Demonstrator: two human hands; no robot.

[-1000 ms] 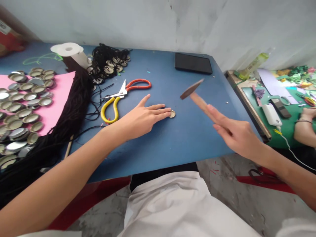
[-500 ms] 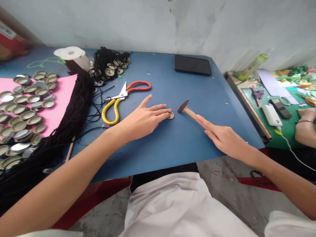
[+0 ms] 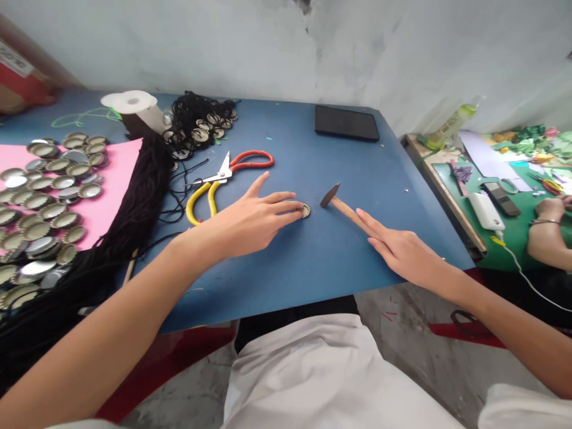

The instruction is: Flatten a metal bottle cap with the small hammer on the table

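A single metal bottle cap lies on the blue table. My left hand rests flat on the table with its fingertips touching the cap's left side. A small hammer with a wooden handle lies on the table just right of the cap, head down on the surface. My right hand lies over the handle's near end, fingers stretched along it.
Yellow-and-orange scissors lie left of my left hand. Several bottle caps cover a pink sheet at far left beside a bundle of black cord. A black tablet sits at the back. Another person's hand works at a green table on the right.
The hammer came down from mid-air to rest on the table beside the cap. My right hand lowered with it and its fingers have loosened. My left hand stayed at the cap.
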